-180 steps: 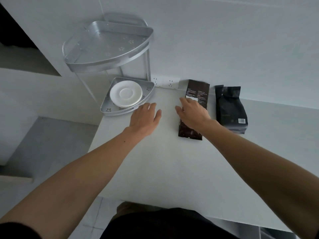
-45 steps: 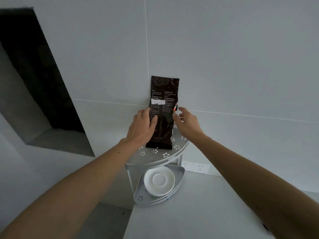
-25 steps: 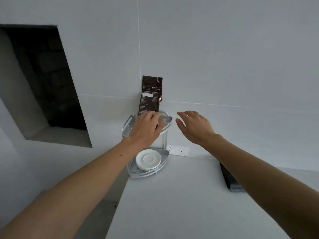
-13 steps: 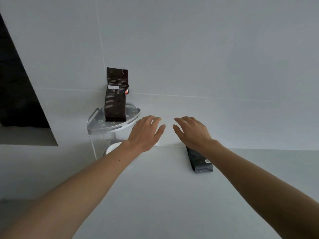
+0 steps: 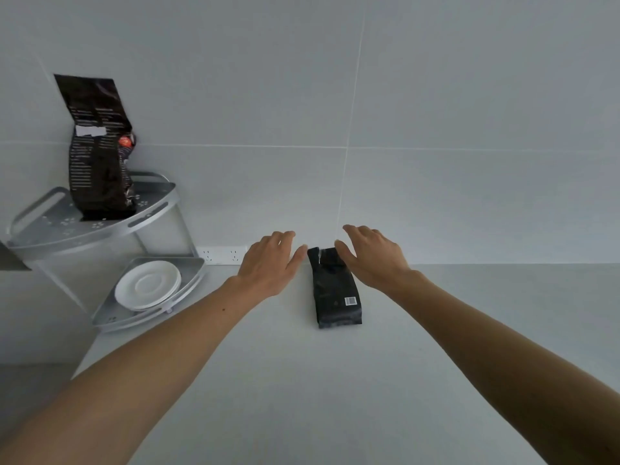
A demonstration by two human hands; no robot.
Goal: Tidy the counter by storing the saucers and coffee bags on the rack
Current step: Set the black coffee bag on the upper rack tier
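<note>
both hands reach for the black coffee bag lying flat on the counter, left hand spread just beside its top edge, right hand loose over the top corner, neither gripping anything. the printed bag stands upright on the rack, saucers on the lower tier. risk: little room is left up there, so a careless placement may topple the leaning bag

wall: large pale grey tiles | counter: pale grey | socket strip: white, at wall base | light: dim
</note>
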